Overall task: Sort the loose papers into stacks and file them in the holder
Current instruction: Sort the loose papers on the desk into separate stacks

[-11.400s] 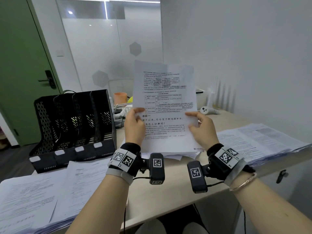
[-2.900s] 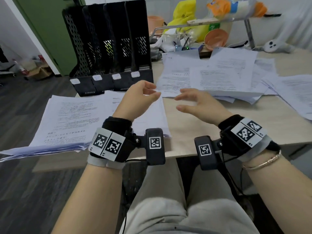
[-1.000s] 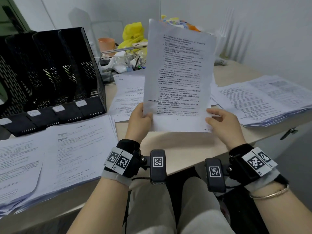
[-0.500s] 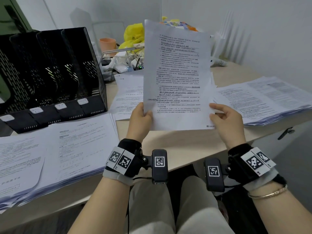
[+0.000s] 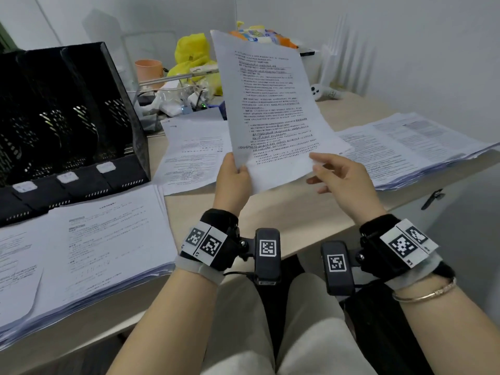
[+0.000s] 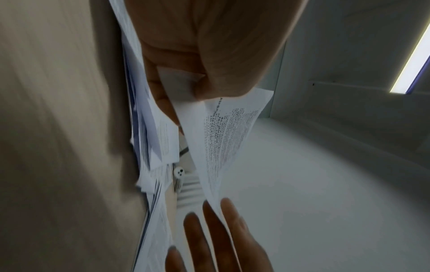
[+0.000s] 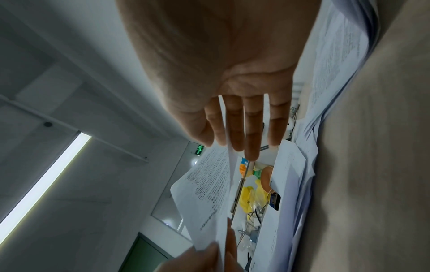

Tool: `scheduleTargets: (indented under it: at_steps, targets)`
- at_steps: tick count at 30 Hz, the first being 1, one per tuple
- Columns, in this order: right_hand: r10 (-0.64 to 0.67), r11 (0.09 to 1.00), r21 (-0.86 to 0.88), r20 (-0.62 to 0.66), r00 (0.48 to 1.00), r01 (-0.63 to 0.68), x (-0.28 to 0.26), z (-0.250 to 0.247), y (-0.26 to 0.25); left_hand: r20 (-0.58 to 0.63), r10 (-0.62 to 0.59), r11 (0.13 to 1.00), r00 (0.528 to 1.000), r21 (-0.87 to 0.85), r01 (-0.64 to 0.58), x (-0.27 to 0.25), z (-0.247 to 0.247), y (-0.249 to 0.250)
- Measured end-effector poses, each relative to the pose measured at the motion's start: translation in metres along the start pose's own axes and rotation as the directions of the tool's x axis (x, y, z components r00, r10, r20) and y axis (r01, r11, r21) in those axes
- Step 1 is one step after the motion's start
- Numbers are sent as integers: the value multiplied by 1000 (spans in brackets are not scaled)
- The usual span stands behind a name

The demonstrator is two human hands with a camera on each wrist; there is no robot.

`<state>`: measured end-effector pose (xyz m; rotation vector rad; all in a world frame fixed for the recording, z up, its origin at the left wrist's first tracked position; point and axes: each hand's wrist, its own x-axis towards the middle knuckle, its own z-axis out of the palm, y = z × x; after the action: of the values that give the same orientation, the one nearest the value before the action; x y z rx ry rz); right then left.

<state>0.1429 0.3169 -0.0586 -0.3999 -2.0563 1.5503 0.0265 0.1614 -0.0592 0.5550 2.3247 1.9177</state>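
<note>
My left hand (image 5: 235, 171) pinches the lower left corner of a printed sheet (image 5: 270, 109) and holds it up over the desk. The left wrist view shows the pinch (image 6: 186, 103) on that sheet (image 6: 228, 132). My right hand (image 5: 324, 171) is at the sheet's lower right edge with its fingers straight. In the right wrist view the sheet (image 7: 209, 184) slips edge-on between the straight fingers (image 7: 251, 132). The black file holder (image 5: 67, 117) stands at the back left, its slots dark. Sorted paper stacks lie at the front left (image 5: 102, 239) and on the right (image 5: 405, 147).
More loose papers (image 5: 194, 152) lie in the middle under the raised sheet. Behind them sit a yellow bag (image 5: 192, 58), a peach cup (image 5: 148, 71) and tangled cables. A white device (image 5: 324, 92) rests near the wall. The desk edge (image 5: 284, 250) runs just before my wrists.
The sheet has tilted, its top leaning left. My right hand has loosened from holding the lower right corner and its fingers have straightened. My left hand keeps its pinch.
</note>
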Motion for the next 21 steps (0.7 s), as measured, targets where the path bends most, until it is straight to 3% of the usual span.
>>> scheduleTargets:
  at_steps: [6, 10, 14, 21]
  targets:
    - [40, 996, -79, -69, 997, -46, 10, -39, 12, 158, 20, 999, 987, -47, -12, 8, 61, 14]
    - [53, 992, -98, -224, 973, -76, 20, -76, 17, 285, -15, 999, 958, -32, 25, 11, 102, 23]
    - [41, 986, -139, -345, 938, -94, 31, -112, 21, 336, -39, 999, 941, 45, 26, 14, 142, 27]
    - [113, 967, -163, -409, 905, -195, 43, -149, 41, 460, -7, 979, 888, 185, -87, 20, 193, 26]
